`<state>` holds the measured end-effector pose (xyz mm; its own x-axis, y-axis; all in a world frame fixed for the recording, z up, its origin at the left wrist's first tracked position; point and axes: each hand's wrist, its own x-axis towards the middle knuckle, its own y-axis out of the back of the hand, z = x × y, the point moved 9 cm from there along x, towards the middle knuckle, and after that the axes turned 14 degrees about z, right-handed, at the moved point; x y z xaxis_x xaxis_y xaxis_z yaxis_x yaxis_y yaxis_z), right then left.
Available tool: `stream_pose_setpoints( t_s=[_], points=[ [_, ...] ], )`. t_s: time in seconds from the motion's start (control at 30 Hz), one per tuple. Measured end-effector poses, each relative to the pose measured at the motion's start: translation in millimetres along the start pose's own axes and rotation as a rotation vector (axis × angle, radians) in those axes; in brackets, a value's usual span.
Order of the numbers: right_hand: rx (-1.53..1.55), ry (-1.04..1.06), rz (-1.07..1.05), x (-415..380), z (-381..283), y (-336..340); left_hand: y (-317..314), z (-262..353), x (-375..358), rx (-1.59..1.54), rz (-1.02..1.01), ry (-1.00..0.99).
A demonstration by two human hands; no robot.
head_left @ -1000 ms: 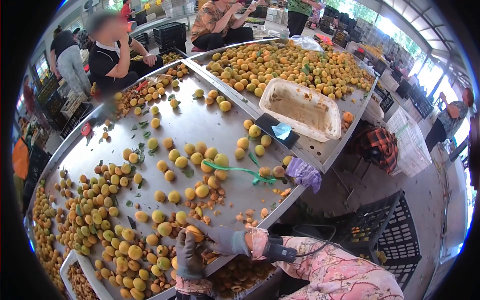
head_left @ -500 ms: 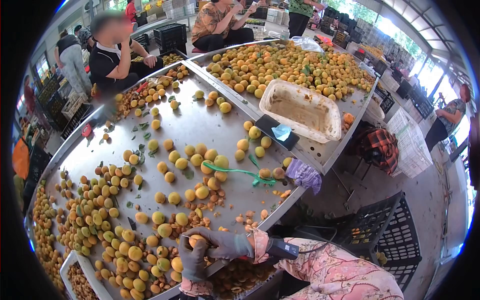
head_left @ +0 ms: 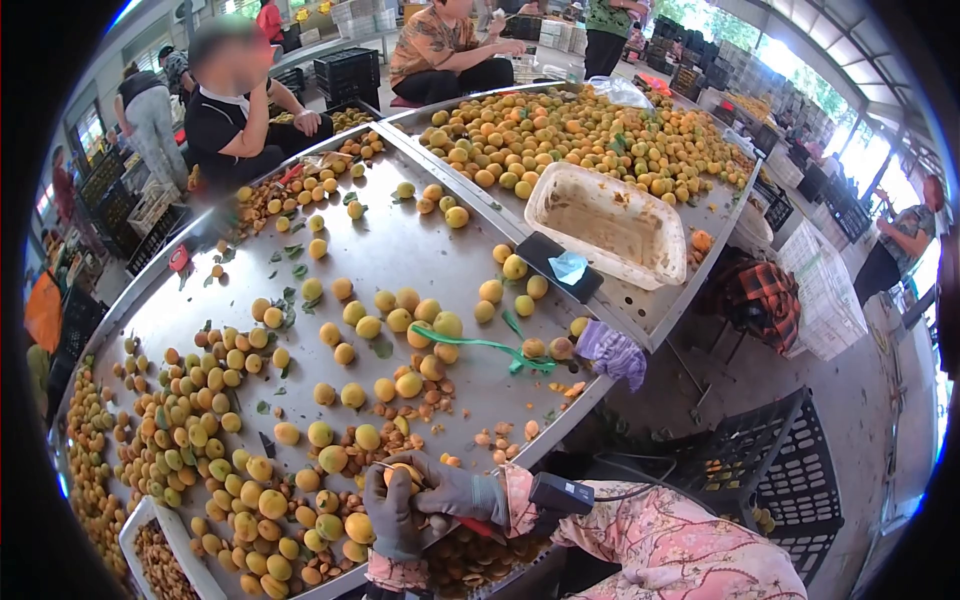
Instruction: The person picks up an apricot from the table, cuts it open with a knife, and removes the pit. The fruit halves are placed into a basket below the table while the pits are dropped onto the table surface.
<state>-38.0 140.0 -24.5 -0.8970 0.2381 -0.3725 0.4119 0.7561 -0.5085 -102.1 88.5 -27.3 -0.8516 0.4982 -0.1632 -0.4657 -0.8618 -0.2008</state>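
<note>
Both my hands wear grey gloves and meet at the table's near edge. My left hand [head_left: 396, 520] is closed around an apricot [head_left: 402, 474], held upright in the fingers. My right hand [head_left: 448, 490] is closed beside the same fruit, its fingertips against it. A red handle [head_left: 482, 527] sticks out below my right palm; the tool's working end is mostly hidden by the fingers. Loose apricots [head_left: 270, 505] lie just left of my hands. Split pieces and stones [head_left: 425, 400] are scattered beyond them. Below the edge, apricot halves [head_left: 470, 560] fill a container.
A white tub [head_left: 605, 225] stands on the metal table [head_left: 250, 350], near a black box [head_left: 555, 268], a green ribbon [head_left: 480, 345] and a purple cloth [head_left: 610, 353]. A white crate [head_left: 150, 540] holds stones. Black crates [head_left: 780, 470] stand at right. Several people sit or stand around.
The apricot has turned between my fingers, and my right hand has shifted slightly against it. More of the red handle shows below my right hand. The view has moved slightly.
</note>
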Motion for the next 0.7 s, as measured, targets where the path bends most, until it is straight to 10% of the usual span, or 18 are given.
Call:
stream_pose_setpoints(
  t_s=[0.7],
  points=[
    [-0.103, -0.054, 0.078, -7.8, -13.5, 0.5, -3.8, -17.5, -3.2, -0.132, -0.037, 0.294]
  ],
)
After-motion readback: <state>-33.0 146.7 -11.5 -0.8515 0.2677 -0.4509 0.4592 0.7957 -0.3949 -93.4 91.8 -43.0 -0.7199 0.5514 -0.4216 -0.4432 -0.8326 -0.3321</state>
